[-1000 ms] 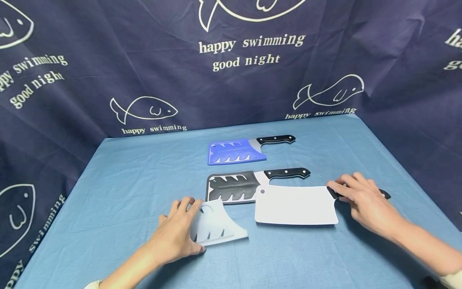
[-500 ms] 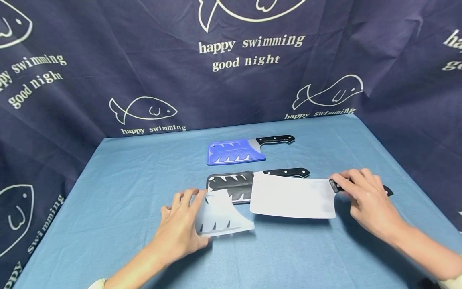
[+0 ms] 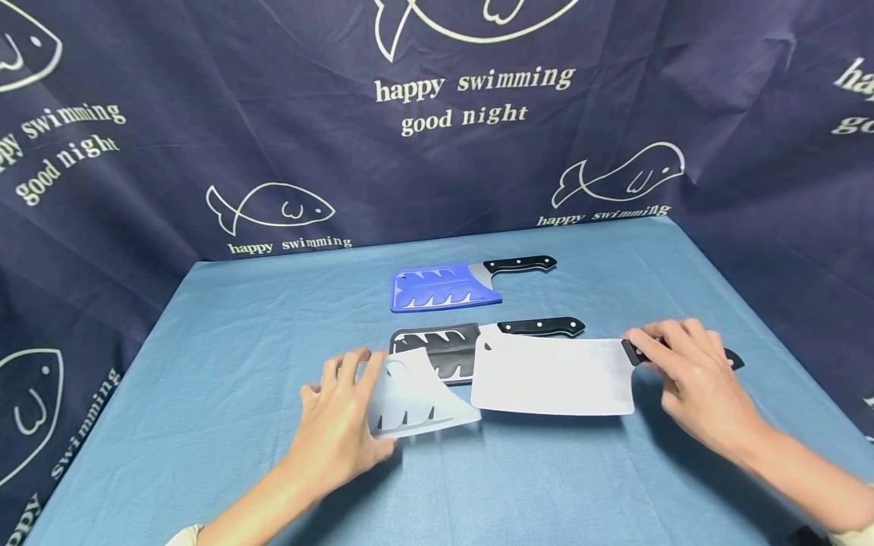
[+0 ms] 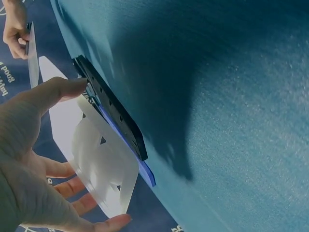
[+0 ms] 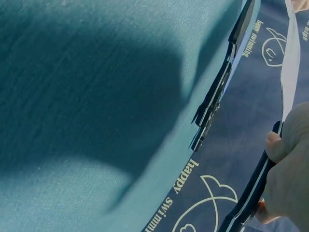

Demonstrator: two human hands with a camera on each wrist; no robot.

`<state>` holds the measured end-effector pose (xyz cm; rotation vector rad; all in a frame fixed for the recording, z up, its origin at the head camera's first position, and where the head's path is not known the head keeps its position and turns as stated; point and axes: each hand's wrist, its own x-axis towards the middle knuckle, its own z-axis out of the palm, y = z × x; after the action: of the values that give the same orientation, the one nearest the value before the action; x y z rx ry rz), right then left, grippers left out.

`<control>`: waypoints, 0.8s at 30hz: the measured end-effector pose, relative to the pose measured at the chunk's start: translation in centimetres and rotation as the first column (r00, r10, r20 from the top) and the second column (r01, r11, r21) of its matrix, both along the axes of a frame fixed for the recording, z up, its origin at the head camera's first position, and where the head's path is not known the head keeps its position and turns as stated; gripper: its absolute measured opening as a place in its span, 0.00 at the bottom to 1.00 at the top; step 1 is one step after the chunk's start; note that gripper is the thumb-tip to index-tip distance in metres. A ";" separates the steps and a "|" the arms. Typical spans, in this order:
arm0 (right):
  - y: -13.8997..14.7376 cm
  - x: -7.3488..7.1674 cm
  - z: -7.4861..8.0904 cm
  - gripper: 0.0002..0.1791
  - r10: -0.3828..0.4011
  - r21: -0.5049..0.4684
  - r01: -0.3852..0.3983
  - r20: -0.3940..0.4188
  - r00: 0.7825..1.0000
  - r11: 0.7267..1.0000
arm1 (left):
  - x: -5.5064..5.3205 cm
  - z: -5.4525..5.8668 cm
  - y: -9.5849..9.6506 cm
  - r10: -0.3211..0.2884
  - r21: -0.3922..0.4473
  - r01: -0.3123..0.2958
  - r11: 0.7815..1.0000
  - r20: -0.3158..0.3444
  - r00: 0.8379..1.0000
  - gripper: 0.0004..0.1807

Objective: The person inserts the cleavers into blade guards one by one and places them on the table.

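Observation:
My left hand (image 3: 344,413) holds a pale, whitish blade cover (image 3: 423,406) by its closed end, thumb on the near edge and fingers on the far edge. In the left wrist view the cover (image 4: 104,154) is raised off the cloth. My right hand (image 3: 699,383) grips the black handle (image 3: 638,353) of a bare cleaver (image 3: 553,375), whose broad blade points left and hangs above the table. The blade's front end is close to the cover's flared mouth; whether they touch I cannot tell. In the right wrist view fingers wrap the handle (image 5: 256,188).
Behind the held pieces lies a cleaver in a black cover (image 3: 451,345), partly hidden by them. Farther back rests another cleaver in a blue cover (image 3: 444,288). Both handles point right. Blue cloth (image 3: 239,341) covers the table; a dark printed curtain (image 3: 444,182) stands behind.
Both hands have lifted from the cloth. The blade cover has moved up and slightly right, and the cleaver up and slightly left, so the gap between them has narrowed.

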<state>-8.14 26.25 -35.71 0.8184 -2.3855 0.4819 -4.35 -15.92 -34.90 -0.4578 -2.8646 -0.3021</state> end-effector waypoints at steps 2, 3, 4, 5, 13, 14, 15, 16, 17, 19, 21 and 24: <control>0.0 0.0 0.0 0.32 0.001 0.006 -0.001 -0.001 1.000 1.000 | 0.0 0.0 0.0 0.000 0.002 0.000 1.000 -0.001 1.000 0.60; 0.0 0.0 0.0 0.32 0.001 0.009 -0.001 -0.002 1.000 1.000 | -0.1 0.0 0.0 0.000 0.003 0.000 1.000 -0.001 1.000 0.60; 0.0 0.0 0.0 0.32 0.001 0.011 -0.001 -0.004 1.000 1.000 | -0.1 0.0 0.0 -0.001 0.003 0.001 1.000 -0.001 1.000 0.60; 0.0 0.0 0.0 0.33 0.000 0.012 0.000 -0.006 1.000 1.000 | -0.1 0.0 0.0 -0.001 0.003 0.001 1.000 -0.002 1.000 0.60; 0.0 -0.1 0.0 0.35 0.006 0.014 -0.006 -0.027 1.000 1.000 | -0.2 0.0 0.0 -0.003 0.004 0.003 1.000 -0.010 1.000 0.60; -0.1 -0.1 0.0 0.35 0.008 0.014 -0.008 -0.031 0.999 1.000 | -0.2 0.0 0.0 -0.003 0.005 0.003 1.000 -0.011 1.000 0.60; -0.1 -0.1 0.0 0.35 0.010 0.014 -0.009 -0.035 0.999 1.000 | -0.2 0.0 0.0 -0.003 0.005 0.003 1.000 -0.012 1.000 0.60; -0.1 -0.1 0.1 0.35 0.011 0.014 -0.010 -0.040 0.999 1.000 | -0.2 0.0 0.0 -0.003 0.005 0.003 1.000 -0.012 1.000 0.60; -0.1 -0.1 0.1 0.35 0.011 0.013 -0.010 -0.047 0.999 1.000 | -0.2 0.1 0.1 -0.002 0.006 0.003 1.000 -0.012 1.000 0.60; -0.1 -0.1 0.1 0.36 0.010 0.013 -0.010 -0.057 0.998 1.000 | -0.2 0.1 0.1 -0.002 0.006 0.002 1.000 -0.012 1.000 0.61; -0.2 -0.1 0.1 0.37 0.012 0.013 -0.011 -0.066 0.998 1.000 | -0.2 0.2 0.1 -0.004 0.005 0.004 1.000 -0.014 1.000 0.61; -0.2 0.0 0.1 0.38 0.020 0.009 -0.019 -0.079 0.997 1.000 | -0.2 0.3 0.1 -0.011 0.001 0.011 1.000 -0.023 1.000 0.61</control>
<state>-8.14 26.09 -35.65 0.8496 -2.3103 0.4397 -4.55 -15.81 -34.64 -0.4740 -2.8406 -0.2983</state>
